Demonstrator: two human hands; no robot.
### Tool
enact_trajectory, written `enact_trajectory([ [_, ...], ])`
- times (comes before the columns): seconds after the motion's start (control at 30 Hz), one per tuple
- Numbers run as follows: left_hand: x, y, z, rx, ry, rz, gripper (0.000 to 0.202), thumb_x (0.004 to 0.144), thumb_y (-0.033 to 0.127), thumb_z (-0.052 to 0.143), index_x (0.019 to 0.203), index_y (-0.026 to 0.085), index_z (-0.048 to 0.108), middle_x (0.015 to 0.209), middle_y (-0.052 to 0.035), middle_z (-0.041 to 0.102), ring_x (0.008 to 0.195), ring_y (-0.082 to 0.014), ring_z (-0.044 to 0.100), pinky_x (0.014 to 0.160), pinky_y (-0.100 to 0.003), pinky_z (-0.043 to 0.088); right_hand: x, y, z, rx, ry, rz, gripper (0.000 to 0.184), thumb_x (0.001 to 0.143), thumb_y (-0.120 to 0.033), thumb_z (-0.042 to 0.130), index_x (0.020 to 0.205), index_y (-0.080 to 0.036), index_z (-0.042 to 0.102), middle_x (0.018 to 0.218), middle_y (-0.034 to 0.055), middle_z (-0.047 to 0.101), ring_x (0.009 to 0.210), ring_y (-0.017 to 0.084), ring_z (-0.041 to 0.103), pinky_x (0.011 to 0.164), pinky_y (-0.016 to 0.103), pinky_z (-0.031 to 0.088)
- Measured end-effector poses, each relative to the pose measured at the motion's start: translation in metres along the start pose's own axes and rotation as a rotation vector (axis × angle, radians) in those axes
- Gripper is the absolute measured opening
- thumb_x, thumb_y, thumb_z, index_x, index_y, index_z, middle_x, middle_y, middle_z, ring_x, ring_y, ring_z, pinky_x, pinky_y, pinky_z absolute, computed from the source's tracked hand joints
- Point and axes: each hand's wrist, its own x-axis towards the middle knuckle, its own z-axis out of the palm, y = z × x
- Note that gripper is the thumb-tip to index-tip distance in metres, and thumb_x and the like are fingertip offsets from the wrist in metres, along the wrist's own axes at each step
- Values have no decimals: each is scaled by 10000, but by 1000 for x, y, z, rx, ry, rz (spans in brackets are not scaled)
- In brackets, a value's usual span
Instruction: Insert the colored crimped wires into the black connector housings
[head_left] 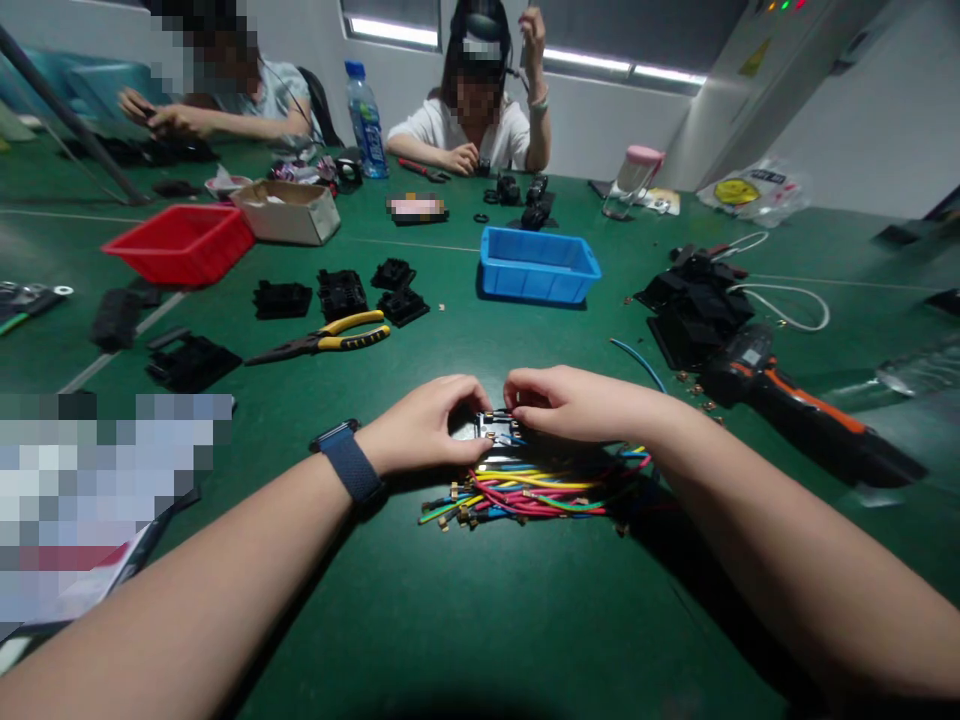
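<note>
A small black housing with metal contacts (496, 428) is in front of me on the table, partly covered by my fingers. My left hand (427, 425), with a dark watch band on the wrist, grips its left side between thumb and fingers. At its upper right edge, my right hand (570, 400) has thumb and forefinger pinched together; what lies between them is hidden. Just below both hands lies a bundle of red, yellow, blue and green wires (540, 492) with small brass terminals at the ends. One loose blue wire (641, 360) curves out beyond my right hand.
Yellow-handled pliers (322, 338) and several black housings (341, 293) lie ahead left. Behind are a red bin (184, 243), a cardboard box (289, 212) and a blue bin (538, 268). At right lie a black-orange power tool (810, 405) and black parts (694, 300). Two people sit opposite.
</note>
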Motion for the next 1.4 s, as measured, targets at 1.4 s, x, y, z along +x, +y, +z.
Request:
enact_trajectory([
  [1.4, 3, 1, 0, -227, -5, -164, 159, 829, 299, 500, 752, 162, 518, 721, 23, 517, 695, -124, 468, 643, -245, 373, -20, 12, 31, -230, 193, -307, 365, 862, -275, 490, 1213, -185, 536, 905, 60, 597, 804, 175, 559, 710, 292, 441],
])
